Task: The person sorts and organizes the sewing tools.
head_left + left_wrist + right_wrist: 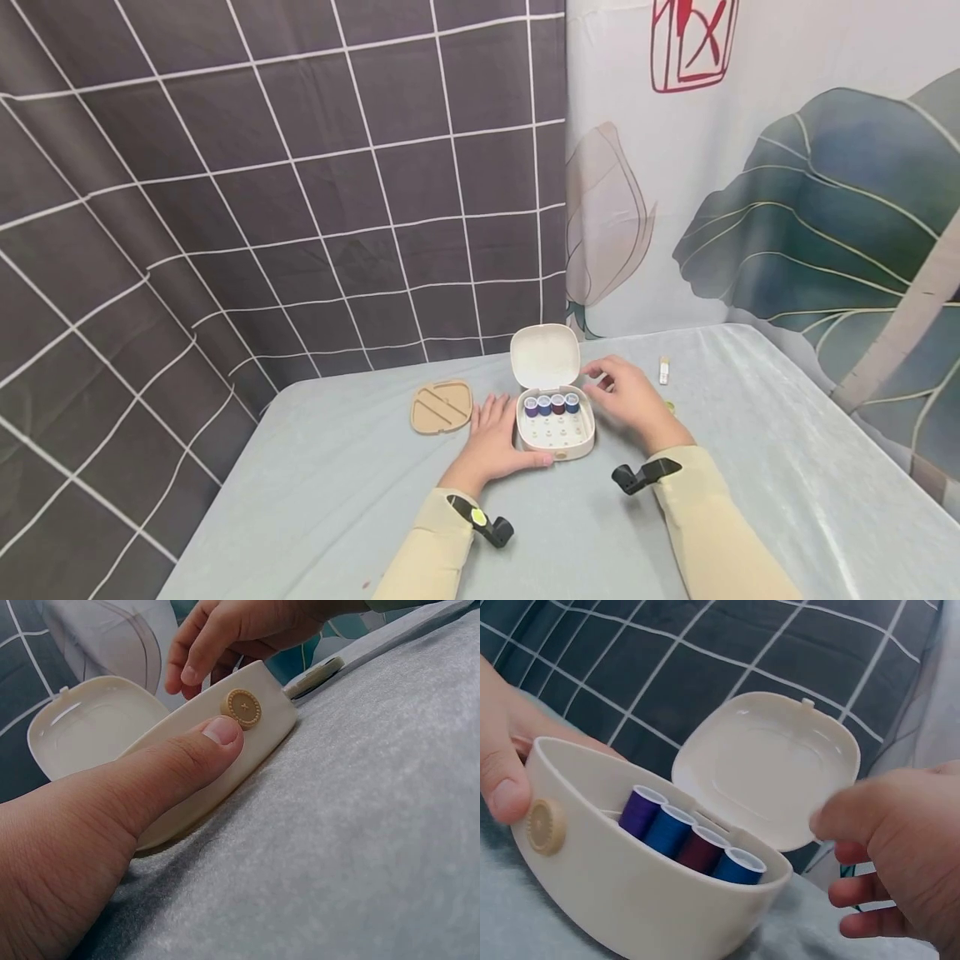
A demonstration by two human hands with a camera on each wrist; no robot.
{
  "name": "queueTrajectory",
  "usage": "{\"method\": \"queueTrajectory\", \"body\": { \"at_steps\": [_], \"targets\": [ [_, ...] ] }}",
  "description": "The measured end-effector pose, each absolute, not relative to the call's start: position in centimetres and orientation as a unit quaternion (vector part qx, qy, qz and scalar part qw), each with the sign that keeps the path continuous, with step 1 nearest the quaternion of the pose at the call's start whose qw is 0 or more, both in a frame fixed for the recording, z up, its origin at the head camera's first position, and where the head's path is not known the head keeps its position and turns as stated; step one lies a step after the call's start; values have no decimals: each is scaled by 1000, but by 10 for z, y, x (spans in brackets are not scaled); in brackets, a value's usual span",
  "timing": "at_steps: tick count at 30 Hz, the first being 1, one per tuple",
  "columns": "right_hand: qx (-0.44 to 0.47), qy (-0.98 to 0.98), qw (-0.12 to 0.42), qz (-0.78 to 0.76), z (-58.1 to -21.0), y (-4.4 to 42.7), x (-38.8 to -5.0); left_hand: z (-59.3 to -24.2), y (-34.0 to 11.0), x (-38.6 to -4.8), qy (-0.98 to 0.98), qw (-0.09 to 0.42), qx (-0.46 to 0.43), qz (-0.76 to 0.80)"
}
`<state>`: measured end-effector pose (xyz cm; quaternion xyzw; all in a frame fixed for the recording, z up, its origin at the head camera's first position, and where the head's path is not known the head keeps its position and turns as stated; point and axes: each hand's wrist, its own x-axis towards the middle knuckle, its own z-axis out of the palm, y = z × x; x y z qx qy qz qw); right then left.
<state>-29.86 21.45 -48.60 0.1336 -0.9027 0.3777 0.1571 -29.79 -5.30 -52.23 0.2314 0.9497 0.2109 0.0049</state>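
A cream sewing box point(573, 451) stands on the cloth with its lid point(769, 769) raised. Inside, spools of thread line the back in a row: a purple spool point(639, 814), blue spools point(667, 831) and a dark red spool point(702, 851). Bare pegs show in front of them. My left hand point(491, 446) rests at the box's left side, fingers stretched, thumb touching the front just under the tan button point(242, 709). Beside the lid's right edge is my right hand point(633, 400), its fingers loosely bent, with nothing seen in them.
A tan divided tray point(429, 411) lies left of the box. Toward the back right is a small white item point(663, 372). A yellow-green object point(670, 407) is mostly hidden behind the right wrist. The grey cloth point(315, 500) covers the table, with curtains behind.
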Motion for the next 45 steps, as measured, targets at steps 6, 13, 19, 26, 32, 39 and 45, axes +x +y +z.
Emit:
{"method": "queueTrajectory", "body": {
  "at_steps": [6,13,19,26,32,39,45],
  "targets": [
    [138,-885,136,423,-493,223,-298,-524,-52,-298,950,7,230,210],
    [144,-905,42,398,-496,226,-290,-524,-49,-296,947,8,235,217],
    [169,-920,16,352,-504,222,-283,-524,-51,-298,947,3,234,221],
    [217,-914,49,338,-518,217,-278,-522,-53,-298,949,15,233,213],
    [233,-912,76,330,-524,214,-278,-523,-53,-298,946,4,238,221],
    [226,-920,84,310,-527,214,-280,-518,-59,-301,943,23,250,218],
    [227,-920,85,309,-526,214,-280,-498,-72,-304,928,40,288,234]
  ]
}}
